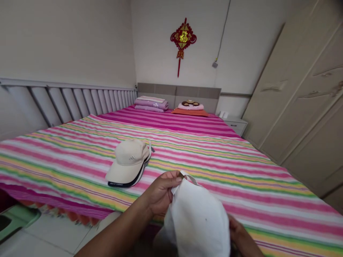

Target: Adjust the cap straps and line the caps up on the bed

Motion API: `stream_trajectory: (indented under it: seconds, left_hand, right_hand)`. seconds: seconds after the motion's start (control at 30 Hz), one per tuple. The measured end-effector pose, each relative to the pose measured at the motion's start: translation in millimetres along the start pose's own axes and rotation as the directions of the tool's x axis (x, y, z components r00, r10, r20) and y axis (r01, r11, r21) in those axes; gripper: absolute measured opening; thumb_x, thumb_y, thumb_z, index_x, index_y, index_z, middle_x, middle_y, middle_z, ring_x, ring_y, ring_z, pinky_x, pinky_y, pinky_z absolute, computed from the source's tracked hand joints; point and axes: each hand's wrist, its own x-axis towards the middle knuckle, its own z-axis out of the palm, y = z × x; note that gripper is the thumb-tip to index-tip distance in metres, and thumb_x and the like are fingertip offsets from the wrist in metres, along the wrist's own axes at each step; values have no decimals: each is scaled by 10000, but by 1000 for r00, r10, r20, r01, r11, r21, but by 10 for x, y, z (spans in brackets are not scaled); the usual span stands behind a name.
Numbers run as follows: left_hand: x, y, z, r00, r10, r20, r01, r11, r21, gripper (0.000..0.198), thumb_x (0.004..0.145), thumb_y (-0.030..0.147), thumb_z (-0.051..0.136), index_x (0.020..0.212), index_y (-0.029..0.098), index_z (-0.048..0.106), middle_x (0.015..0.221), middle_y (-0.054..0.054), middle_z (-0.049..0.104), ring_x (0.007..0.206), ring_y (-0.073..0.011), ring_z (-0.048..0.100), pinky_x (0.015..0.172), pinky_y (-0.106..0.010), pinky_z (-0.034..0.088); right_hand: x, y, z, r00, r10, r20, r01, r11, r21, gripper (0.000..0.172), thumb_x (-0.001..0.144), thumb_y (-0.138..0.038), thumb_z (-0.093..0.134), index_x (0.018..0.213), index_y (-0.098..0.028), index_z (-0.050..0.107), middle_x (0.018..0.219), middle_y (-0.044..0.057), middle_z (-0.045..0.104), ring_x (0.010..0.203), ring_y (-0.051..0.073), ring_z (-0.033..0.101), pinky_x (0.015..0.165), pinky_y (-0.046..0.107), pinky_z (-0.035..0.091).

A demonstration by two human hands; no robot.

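Observation:
A white cap (200, 217) is held up between my hands at the bottom of the view, over the bed's front edge. My left hand (163, 191) pinches the cap near its back strap, with thumb and fingers closed. On the other side, my right hand (235, 230) grips the cap's edge; part of its fingers is hidden behind the fabric. To the left of my hands, a cream cap (130, 159) rests on the striped bedspread (80, 157), its brim toward me. A darker brim edge shows under it, so more than one cap may be stacked there.
Folded purple bedding (151, 104) and a pink-and-orange pile (190, 109) sit by the headboard (197, 93). A white railing (66, 100) runs along the left. At the right stand a nightstand (237, 125) and a wardrobe (292, 92). A green stool (18, 219) is at lower left.

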Motion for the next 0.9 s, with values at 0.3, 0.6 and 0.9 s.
stream_trajectory:
  seconds: [0.3, 0.6, 0.9]
  left_hand:
    - [-97, -38, 89, 985, -175, -10, 175, 980, 93, 91, 627, 106, 547, 662, 101, 631, 566, -14, 563, 520, -94, 506, 576, -220, 367]
    - [-181, -95, -5, 967, -222, 125, 215, 974, 69, 225, 615, 95, 584, 828, 80, 657, 742, -100, 651, 665, -149, 587, 678, -245, 395]
    - [-158, -221, -58, 987, -160, -3, 160, 981, 107, 155, 618, 204, 676, 705, 78, 657, 618, -66, 624, 574, -121, 554, 598, -228, 404]
  right_hand:
    - [108, -989, 656, 911, -172, 375, 223, 970, -99, 264, 684, -372, 640, 874, -189, 624, 782, 25, 647, 699, 160, 572, 617, 252, 426]
    - [84, -761, 842, 926, 13, 378, -93, 976, 195, 301, 717, -408, 600, 615, -170, 446, 512, -64, 431, 432, 54, 305, 429, 180, 233]
    - [96, -806, 895, 934, 11, 358, -70, 986, 150, 321, 722, -396, 593, 538, -161, 473, 485, -52, 441, 446, 64, 346, 464, 188, 274]
